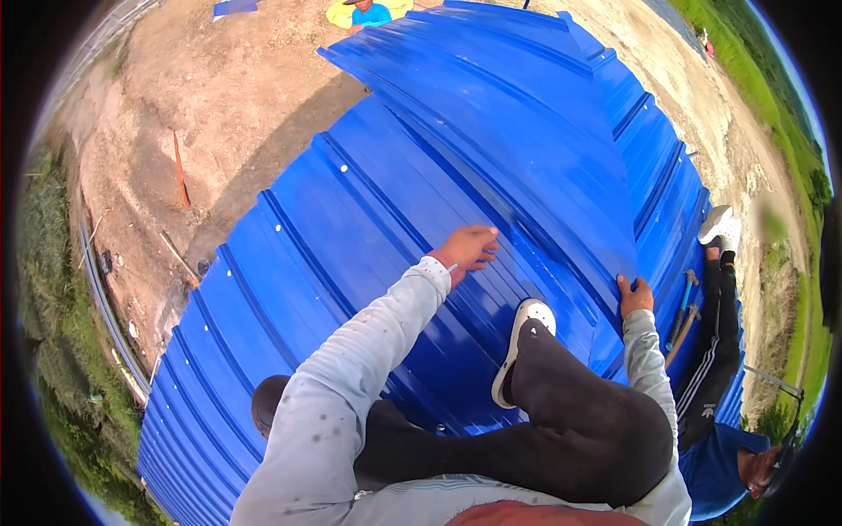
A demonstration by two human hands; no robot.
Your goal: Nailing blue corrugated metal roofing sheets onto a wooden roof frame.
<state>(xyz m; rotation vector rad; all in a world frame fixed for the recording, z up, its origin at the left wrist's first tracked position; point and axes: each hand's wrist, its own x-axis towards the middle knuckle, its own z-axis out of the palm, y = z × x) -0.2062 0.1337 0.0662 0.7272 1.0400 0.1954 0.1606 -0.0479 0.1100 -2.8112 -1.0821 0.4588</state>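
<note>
A loose blue ribbed metal roofing sheet point(526, 114) lies slantwise over the blue roof panels point(298, 188) that are fastened down. At the loose sheet's near end, on the right, my right hand point(637, 296) grips the edge with fingers and thumb. My left hand point(469, 249) is left of the sheet's long edge, over the ribs. Its fingers are loosely bent and a little apart, with nothing visible in them. My foot in a white clog point(535, 313) rests on the panels between my arms.
Beside my right forearm lie hammers point(682, 320). A co-worker in a blue shirt point(715, 473) lies or leans along the right edge, legs stretched forward. Another person point(371, 14) is at the far end. Dirt ground point(175, 96) drops away beyond the roof's left edge.
</note>
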